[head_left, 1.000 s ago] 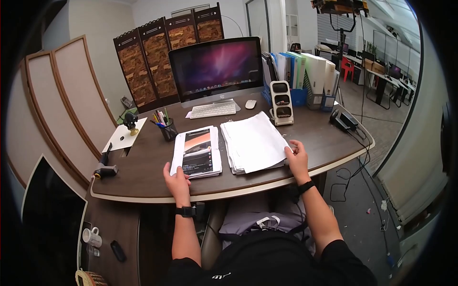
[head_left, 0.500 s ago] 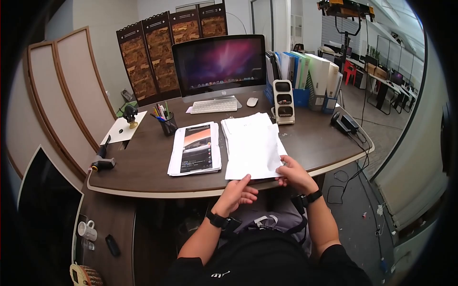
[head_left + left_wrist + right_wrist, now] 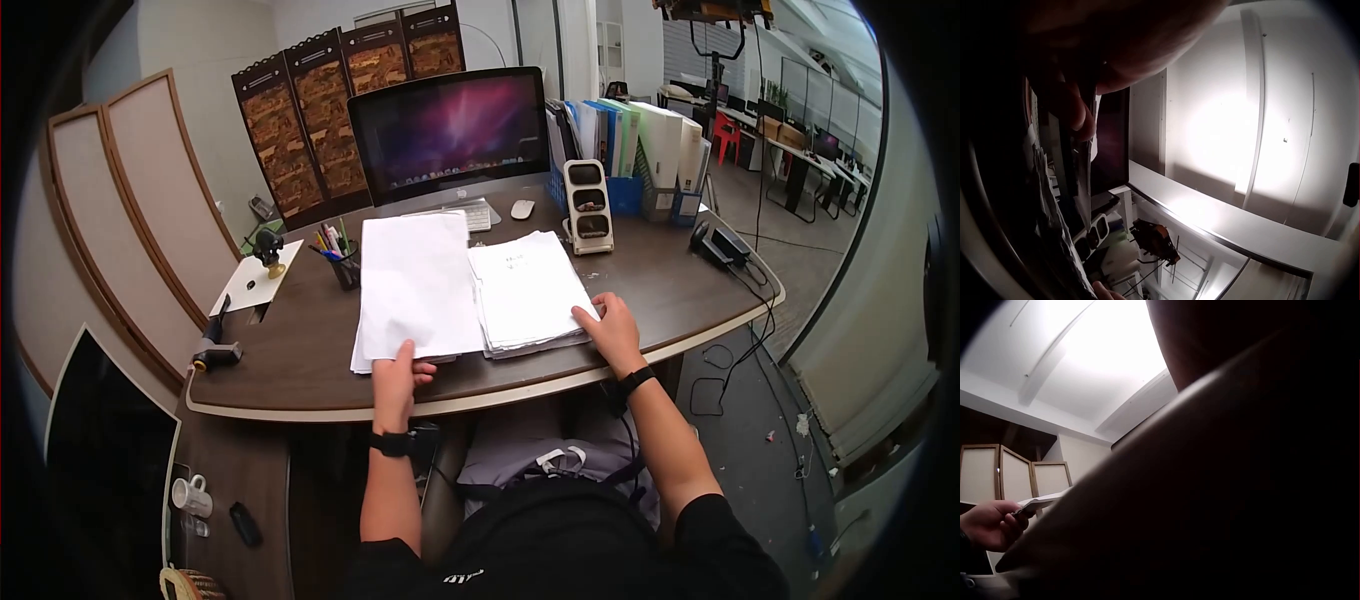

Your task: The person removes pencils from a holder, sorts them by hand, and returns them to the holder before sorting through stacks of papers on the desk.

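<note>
My left hand [image 3: 395, 385] pinches the near edge of a white sheet of paper [image 3: 415, 285], thumb on top and fingers underneath. That sheet covers most of the left paper stack [image 3: 360, 362], whose lower edge peeks out below it. In the left wrist view, the sheet [image 3: 1087, 181] is seen edge-on between thumb and fingers. On the right lies a second paper stack [image 3: 525, 290] with a few faint marks near its top. My right hand [image 3: 615, 330] is at this stack's right edge, thumb touching the paper and fingers loosely bent beside it.
Behind the stacks stand a monitor [image 3: 450, 135], a keyboard [image 3: 478, 215] and a mouse [image 3: 522, 209]. A pen holder [image 3: 347, 270] is to the left. A three-slot white holder [image 3: 588, 207] and upright binders [image 3: 655, 160] stand at the right. Black adapters [image 3: 720, 243] lie near the right edge.
Both hands met at the right stack's near edge, where the right hand held a sheet. Now the left hand has carried the sheet over the left stack, and the right hand is back at the right edge.
</note>
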### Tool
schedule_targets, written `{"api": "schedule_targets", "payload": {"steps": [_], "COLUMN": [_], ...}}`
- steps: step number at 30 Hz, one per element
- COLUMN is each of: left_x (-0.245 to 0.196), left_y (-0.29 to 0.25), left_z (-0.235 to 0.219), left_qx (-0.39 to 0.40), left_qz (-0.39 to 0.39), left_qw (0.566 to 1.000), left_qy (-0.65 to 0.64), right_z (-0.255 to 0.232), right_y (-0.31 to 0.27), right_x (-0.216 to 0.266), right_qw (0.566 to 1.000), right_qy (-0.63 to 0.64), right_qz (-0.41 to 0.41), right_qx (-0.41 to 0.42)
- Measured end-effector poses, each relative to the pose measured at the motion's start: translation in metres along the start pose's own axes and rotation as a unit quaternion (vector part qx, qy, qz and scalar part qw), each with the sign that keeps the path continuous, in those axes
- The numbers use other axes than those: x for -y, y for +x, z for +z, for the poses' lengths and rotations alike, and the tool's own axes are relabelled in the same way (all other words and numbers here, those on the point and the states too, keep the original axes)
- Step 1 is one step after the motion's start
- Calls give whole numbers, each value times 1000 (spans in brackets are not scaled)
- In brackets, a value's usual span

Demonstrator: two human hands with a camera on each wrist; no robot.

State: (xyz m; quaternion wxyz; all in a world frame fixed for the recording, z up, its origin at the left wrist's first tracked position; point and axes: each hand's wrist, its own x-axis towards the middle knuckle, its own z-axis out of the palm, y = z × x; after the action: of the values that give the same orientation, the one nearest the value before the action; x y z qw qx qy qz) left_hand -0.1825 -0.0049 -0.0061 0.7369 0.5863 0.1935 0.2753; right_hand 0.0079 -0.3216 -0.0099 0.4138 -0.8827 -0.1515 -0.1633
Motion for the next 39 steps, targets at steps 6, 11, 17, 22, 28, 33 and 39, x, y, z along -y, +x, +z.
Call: {"api": "schedule_targets", "payload": {"steps": [6,11,17,22,28,33,39], "left_x": [8,2,8,11,24,40,37], "left_y": [25,33,36,12,-7,-9,-33], "left_z": [-32,-33,-37,-19,-6,11,69], "left_qx": [-19,-18,-32,-162,-126,16,206], "left_qz": [-38,-85,-84,99,234,164,63], "left_qw": [999,996,993,974,962,986,961], "left_qy": [-13,-37,-77,-125,-61,11,174], "right_z": [2,2,1,1,6,-6,0], "right_y": [14,14,8,4,8,8,-2], "right_x": [-17,-26,-26,-26,-39,-43,-33], "right_qw": [998,998,998,996,988,926,841], "right_qy": [1,61,52,65,137,372,519], "right_qz": [38,-10,-12,-20,-6,59,68], "right_qx": [50,18,-21,-55,-75,6,136]}}
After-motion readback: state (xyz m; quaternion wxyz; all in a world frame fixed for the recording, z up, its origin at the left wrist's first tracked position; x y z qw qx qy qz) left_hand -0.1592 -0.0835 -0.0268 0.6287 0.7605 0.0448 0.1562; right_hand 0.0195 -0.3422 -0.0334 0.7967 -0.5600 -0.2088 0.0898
